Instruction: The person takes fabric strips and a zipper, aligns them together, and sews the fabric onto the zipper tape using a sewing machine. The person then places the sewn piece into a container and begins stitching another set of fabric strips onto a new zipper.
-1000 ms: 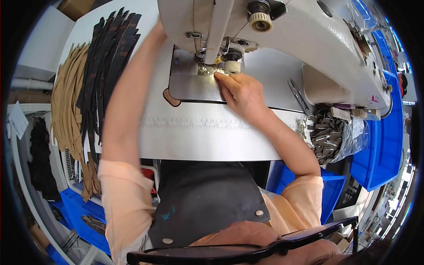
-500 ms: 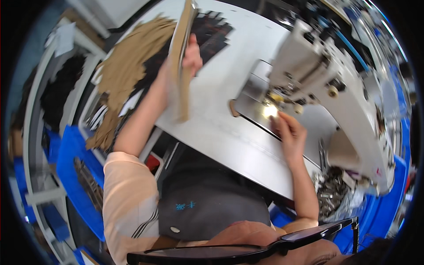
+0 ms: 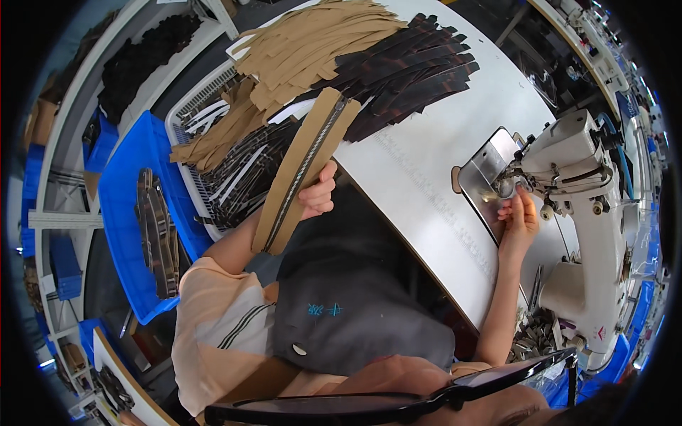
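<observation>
My left hand (image 3: 317,194) is closed around a tan zipper strip (image 3: 290,186), which has a dark metal chain running down its middle. It is held up slanting, off the table's near left edge and in front of the blue bin. My right hand (image 3: 521,219) is at the white sewing machine (image 3: 568,155), its fingers pinched together beside the needle area. What those fingertips hold, if anything, is too small to make out. Beneath them is the machine's shiny metal plate (image 3: 490,162).
Tan strips (image 3: 323,42) and dark patterned strips (image 3: 405,74) lie piled on the white table (image 3: 433,206). A white basket (image 3: 186,167) of strips and a blue bin (image 3: 124,213) stand at left. Small metal pieces (image 3: 529,337) lie near the machine's base.
My left hand has brought the zipper strip down and nearer to me, past the table edge, turning its zipper side into view. My right hand stays by the needle area. The view has shifted left.
</observation>
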The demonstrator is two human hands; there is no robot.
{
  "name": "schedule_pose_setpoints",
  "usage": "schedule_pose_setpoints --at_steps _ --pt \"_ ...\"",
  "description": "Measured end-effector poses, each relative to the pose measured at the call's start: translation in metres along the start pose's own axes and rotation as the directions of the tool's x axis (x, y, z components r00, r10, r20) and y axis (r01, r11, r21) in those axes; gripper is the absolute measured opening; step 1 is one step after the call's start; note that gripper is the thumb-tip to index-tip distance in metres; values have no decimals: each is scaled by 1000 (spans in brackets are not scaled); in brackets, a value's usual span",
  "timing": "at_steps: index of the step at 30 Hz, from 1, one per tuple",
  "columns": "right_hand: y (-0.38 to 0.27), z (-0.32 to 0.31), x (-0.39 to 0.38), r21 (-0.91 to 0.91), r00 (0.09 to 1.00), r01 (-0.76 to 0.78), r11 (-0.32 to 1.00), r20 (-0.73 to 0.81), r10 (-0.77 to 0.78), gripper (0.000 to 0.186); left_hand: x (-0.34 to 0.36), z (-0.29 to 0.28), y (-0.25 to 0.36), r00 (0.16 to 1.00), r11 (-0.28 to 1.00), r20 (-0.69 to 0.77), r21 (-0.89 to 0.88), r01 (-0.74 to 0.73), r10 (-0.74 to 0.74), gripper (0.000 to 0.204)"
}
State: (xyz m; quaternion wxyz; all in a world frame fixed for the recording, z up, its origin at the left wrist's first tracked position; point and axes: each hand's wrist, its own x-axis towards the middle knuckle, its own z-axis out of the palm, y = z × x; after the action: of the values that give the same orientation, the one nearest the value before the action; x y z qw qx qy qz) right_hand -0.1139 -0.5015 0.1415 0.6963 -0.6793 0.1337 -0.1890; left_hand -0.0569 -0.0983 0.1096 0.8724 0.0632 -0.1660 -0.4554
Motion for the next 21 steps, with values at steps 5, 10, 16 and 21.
schedule_pose_setpoints --at_steps 5,10,16,21 --pt "2 16 -18 -273 991 123 954 92 -102 22 -88 -6 32 872 856 -241 420 -303 427 27" --pt "-3 18 -27 -362 983 150 920 151 -101 21 -277 55 101 160 333 -336 942 49 928 35" --pt "5 11 -21 -362 971 200 911 196 -135 21 -307 58 64 21 2 85 -258 966 996 39" --pt "2 14 -22 -423 973 211 881 178 -147 22 -177 25 81 586 -556 -79 240 796 806 25"
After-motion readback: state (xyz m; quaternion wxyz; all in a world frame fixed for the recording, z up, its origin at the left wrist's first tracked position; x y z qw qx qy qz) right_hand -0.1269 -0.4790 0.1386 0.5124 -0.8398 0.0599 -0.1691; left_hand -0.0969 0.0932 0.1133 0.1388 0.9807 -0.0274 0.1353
